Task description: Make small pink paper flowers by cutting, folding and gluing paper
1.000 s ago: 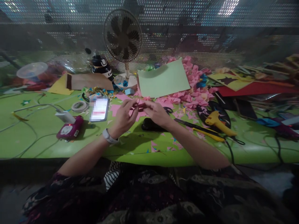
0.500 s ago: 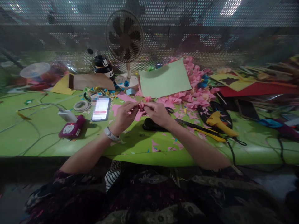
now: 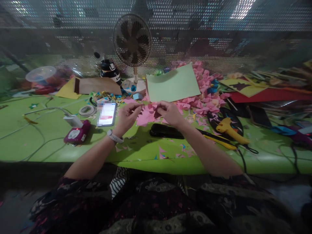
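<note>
My left hand (image 3: 129,116), with a pale watch on its wrist, hovers at the left side of some pink paper pieces (image 3: 145,117) on the green table. Its thumb and forefinger are slightly apart, and I see nothing between them. Opposite it, the fingers of my right hand (image 3: 170,114) are closed at the tips on a small folded piece of pink paper (image 3: 153,107). The fingers partly hide that piece. Below the right hand lies a black flat tool (image 3: 165,131), partly covered by the forearm.
A lit phone (image 3: 106,113), a tape roll (image 3: 87,110) and a purple power adapter (image 3: 77,132) lie to the left. Behind stand a fan (image 3: 133,40) and a green sheet (image 3: 173,84) against heaped pink paper shapes (image 3: 207,79). A yellow glue gun (image 3: 230,130) lies right.
My hands have moved apart from where their fingertips met on the small pink paper. The left hand has loosened and drawn left. More of the pink paper underneath shows between them.
</note>
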Tool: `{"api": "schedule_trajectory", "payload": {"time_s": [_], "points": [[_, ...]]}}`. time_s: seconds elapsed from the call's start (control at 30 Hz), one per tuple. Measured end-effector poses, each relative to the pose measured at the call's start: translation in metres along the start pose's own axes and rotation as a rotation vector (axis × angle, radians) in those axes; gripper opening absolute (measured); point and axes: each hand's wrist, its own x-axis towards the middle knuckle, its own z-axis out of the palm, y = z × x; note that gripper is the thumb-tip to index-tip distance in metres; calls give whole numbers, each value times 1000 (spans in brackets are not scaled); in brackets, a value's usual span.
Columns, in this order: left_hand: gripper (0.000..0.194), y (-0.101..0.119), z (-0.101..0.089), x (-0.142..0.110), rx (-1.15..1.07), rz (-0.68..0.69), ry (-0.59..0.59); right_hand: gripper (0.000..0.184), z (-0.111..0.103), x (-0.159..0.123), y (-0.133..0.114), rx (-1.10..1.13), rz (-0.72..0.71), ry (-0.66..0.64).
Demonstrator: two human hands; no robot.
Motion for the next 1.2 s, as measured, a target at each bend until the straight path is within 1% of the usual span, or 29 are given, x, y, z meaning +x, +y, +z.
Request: {"api": "schedule_trajectory", "payload": {"time_s": [0.1, 0.17, 0.27, 0.33, 0.43, 0.67, 0.77, 0.93, 1.0, 1.1, 1.2], "points": [[21, -3, -1, 2, -63, -53, 56, 12, -1, 4, 1, 201, 105, 22], [22, -5, 0, 3, -105, -96, 42, 11, -1, 5, 2, 255, 143, 28], [27, -6, 1, 2, -153, -167, 10, 12, 1, 5, 1, 279, 170, 16], [29, -5, 2, 2, -179, -205, 7, 11, 2, 5, 0, 289, 174, 8], [29, -3, 2, 1, -209, -225, 7, 10, 2, 3, -1, 288, 161, -2], [29, -4, 2, 1, -191, -200, -34, 4, 3, 5, 4, 265, 117, -20], [25, -6, 2, 1, -176, -184, -51, 3, 3, 4, 5, 166, 51, -28], [25, -4, 1, -1, -144, -129, -113, 15, 2, -4, 5, -263, -157, 2], [27, -4, 2, -1, -136, -103, -130, 20, 3, -6, 4, -396, -211, -2], [30, -3, 4, -2, -137, -119, -167, 24, 5, -9, 1, -480, -247, -20], [26, -2, 6, -2, -219, -225, -155, 22, 5, -10, -2, -431, -257, -4]]}}
